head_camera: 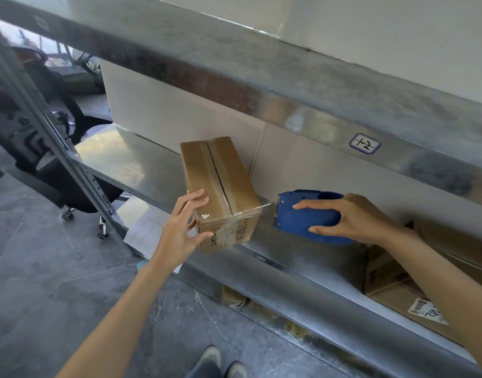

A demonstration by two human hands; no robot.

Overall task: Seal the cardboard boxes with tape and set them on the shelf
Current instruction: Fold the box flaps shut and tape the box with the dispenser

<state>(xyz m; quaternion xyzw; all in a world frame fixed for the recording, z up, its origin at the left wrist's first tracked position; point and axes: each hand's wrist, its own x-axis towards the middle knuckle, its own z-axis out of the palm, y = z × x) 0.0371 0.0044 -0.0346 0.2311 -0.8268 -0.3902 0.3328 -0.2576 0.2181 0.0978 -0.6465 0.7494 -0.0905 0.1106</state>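
gripping tape dispenser [302, 216] in right hand [354, 218] beside cardboard box [220, 186]

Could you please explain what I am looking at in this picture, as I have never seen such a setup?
There is no machine: the single picture comes from a camera worn on a person's head, looking down at their two bare hands. The left hand steadies a cardboard box standing on a metal shelf. The right hand has its grip round a blue tape dispenser, and clear tape stretches from it to the box's near corner. Tape already runs along the top seam. A second box sits on the shelf below.
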